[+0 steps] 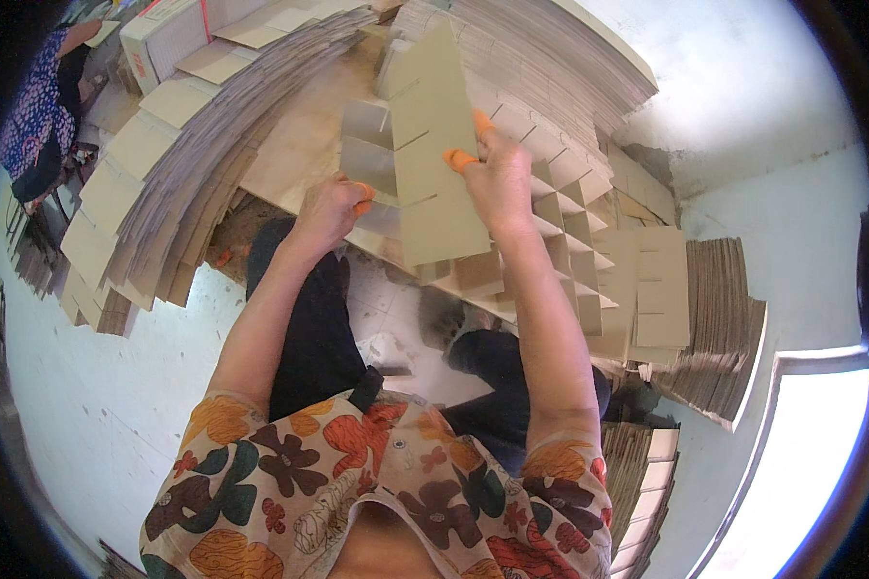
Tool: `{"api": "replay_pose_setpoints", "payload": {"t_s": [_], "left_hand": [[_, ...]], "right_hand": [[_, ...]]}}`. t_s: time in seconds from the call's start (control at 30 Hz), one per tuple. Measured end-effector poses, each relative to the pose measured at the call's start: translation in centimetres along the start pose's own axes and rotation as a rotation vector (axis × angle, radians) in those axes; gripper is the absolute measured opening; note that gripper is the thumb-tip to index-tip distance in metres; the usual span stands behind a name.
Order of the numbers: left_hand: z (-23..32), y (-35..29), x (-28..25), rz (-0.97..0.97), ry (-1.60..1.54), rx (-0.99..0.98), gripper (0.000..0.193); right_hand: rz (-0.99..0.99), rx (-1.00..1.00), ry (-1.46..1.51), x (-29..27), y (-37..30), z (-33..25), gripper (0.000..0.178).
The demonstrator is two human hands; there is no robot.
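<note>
My right hand (500, 183), with orange finger covers on its thumb and a finger, grips a slotted cardboard strip (433, 145) by its right edge. The strip stands tilted, with short slits along it, above a cardboard divider grid (579, 232) of crossed strips forming square cells. My left hand (330, 212), also with orange finger covers, is closed at the grid's left end, pinching what looks like one of its panels. The tips of its fingers are partly hidden. Part of the grid is behind the strip and my right arm.
Long stacks of cardboard strips (193, 145) curve along the left, with more stacks (541, 48) at the far side and a slotted stack (719, 299) at the right. A white box (169, 43) sits at the far left. Another person (43, 121) works beyond it.
</note>
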State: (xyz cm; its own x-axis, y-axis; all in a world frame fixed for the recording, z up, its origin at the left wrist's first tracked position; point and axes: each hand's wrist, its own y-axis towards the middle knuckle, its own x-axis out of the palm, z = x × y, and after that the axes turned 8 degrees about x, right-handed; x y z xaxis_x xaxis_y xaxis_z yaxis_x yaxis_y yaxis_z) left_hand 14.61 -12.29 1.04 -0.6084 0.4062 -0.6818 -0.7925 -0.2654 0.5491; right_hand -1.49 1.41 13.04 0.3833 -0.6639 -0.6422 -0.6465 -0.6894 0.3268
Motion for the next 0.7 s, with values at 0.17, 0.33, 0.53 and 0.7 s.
{"api": "replay_pose_setpoints", "payload": {"t_s": [0.17,0.33,0.53,0.7], "left_hand": [[0.1,0.1,0.0,-0.019,-0.016,-0.045,0.015],[-0.5,0.2,0.6,0.026,-0.022,-0.011,0.004],[-0.5,0.4,0.6,0.027,-0.025,-0.039,0.002],[-0.5,0.6,0.2,-0.074,-0.027,-0.064,0.013]], "right_hand": [[0.000,0.018,-0.119,1.9,0.3,-0.8,0.032],[-0.010,0.045,-0.176,2.6,0.7,-0.8,0.050],[-0.022,0.030,-0.215,3.4,0.5,-1.1,0.041],[-0.077,-0.005,-0.175,3.9,0.9,-0.7,0.031]]}}
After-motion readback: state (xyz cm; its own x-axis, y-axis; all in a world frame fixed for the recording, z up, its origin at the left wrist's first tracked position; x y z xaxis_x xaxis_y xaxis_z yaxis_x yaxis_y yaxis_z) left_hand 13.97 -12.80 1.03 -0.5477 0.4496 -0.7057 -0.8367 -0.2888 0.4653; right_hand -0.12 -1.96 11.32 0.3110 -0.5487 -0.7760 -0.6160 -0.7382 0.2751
